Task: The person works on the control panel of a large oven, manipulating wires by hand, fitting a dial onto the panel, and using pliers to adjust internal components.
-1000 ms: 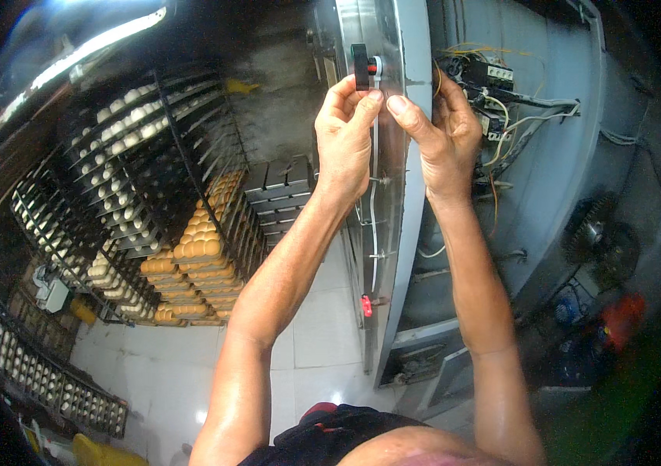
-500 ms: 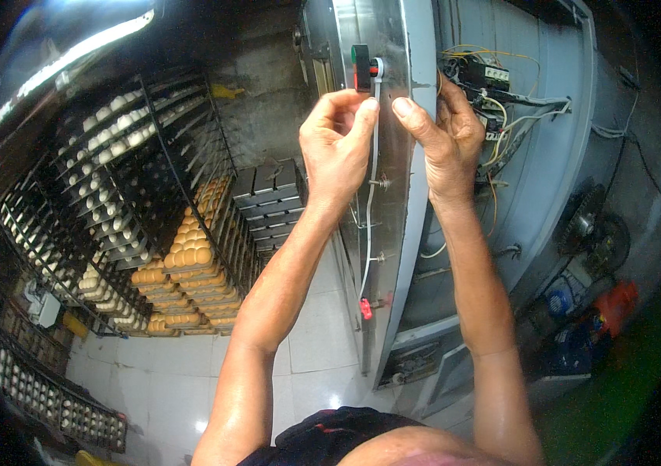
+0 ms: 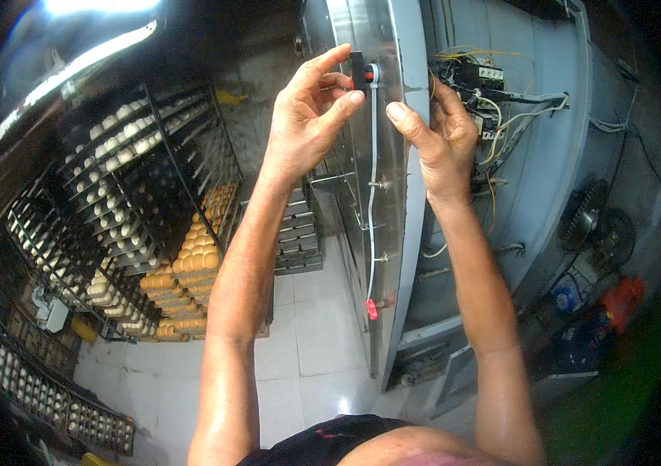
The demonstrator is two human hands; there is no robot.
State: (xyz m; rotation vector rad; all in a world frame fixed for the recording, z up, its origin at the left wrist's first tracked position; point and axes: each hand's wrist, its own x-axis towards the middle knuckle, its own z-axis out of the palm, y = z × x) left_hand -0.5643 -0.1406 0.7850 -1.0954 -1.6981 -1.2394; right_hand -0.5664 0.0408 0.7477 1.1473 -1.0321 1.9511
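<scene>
My left hand (image 3: 307, 116) is beside a black switch block (image 3: 357, 71) on the left face of a tall metal cabinet panel (image 3: 392, 233). Its thumb and index finger are spread, one near the block's lower end and one near its top. A red part and a white ring sit between block and panel. From there a white tube (image 3: 374, 155) runs down to a red valve handle (image 3: 371, 309). My right hand (image 3: 447, 144) wraps the panel's grey edge, thumb in front; its fingertips are partly hidden behind, near the wiring (image 3: 493, 116).
Racks of pale dough pieces (image 3: 113, 140) and golden buns (image 3: 197, 252) stand at the left. Dark stacked trays (image 3: 299, 233) sit behind my left forearm. A gear wheel (image 3: 582, 213) and a red object (image 3: 621, 303) are at the right. White tiles (image 3: 291, 334) cover the floor.
My left hand has moved left and its fingers have spread from a near pinch below the switch block. My right hand stays at the panel edge. The view has shifted slightly.
</scene>
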